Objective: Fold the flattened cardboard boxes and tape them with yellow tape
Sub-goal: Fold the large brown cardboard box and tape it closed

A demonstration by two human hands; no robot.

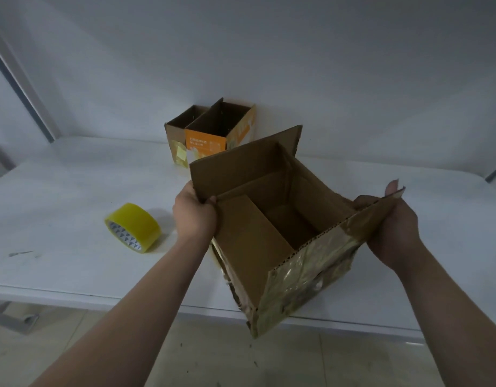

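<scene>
- Status: the held box (pixel 311 272), at centre right of the frame, is opened into a box shape over the near edge of the table (pixel 59 191). Its top flaps stand up and the open end faces the camera.
- Left hand (pixel 195 213): fingers curled round the left flap's lower corner.
- Right hand (pixel 392 224): fingers curled round the right flap edge, thumb up.
- Done, by judgement: the plain brown box (pixel 175 132) and the orange box (pixel 205 141) stand erected at upper centre, tops open (yellowish tape shows on the brown one).
- Remaining, by judgement: close and tape the held box.
- Yellow tape roll (pixel 133 226): on the table at centre left, untouched.
- Count: three boxes, one tape roll, two hands.
</scene>
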